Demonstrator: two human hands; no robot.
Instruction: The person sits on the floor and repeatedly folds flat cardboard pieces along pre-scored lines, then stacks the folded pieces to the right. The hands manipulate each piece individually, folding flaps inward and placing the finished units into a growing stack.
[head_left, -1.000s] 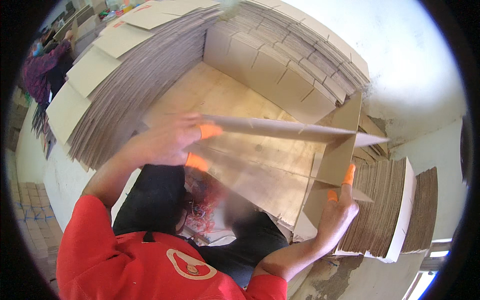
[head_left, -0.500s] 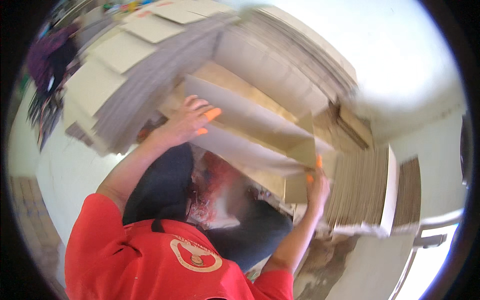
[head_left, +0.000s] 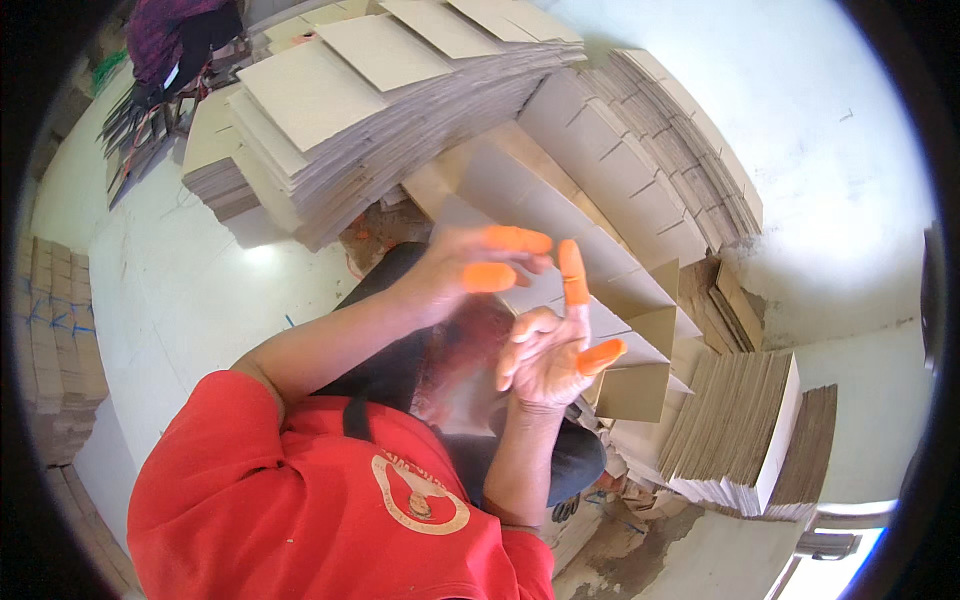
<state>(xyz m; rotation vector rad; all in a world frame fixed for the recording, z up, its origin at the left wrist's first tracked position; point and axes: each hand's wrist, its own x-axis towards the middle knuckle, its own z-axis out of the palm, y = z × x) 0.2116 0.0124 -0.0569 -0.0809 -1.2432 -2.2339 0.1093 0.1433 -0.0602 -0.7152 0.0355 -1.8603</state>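
Both hands are raised over my lap, close together and with nothing in them. My left hand [head_left: 450,272] has its thumb and forefinger stretched out, both under orange finger covers. Palm up, my right hand [head_left: 552,352] points its covered forefinger upward; its covered thumb sticks out and the other fingers curl loosely. Just beyond them stand long cardboard strips [head_left: 545,203], set on edge side by side. Short cardboard crosspieces [head_left: 636,392] stand across their right end. My hands partly hide the nearest strip.
A tall stack of cardboard sheets [head_left: 375,155] rises at the far left, with slotted sheets [head_left: 610,150] behind the strips. More cardboard pieces [head_left: 725,425] stand packed at the right. Another person [head_left: 175,40] is at the upper left. Tied bundles [head_left: 60,320] line the left edge.
Both hands have let go of the cardboard strips and drawn back together over my lap. The left hand moved right, the right hand left. The view has also shifted.
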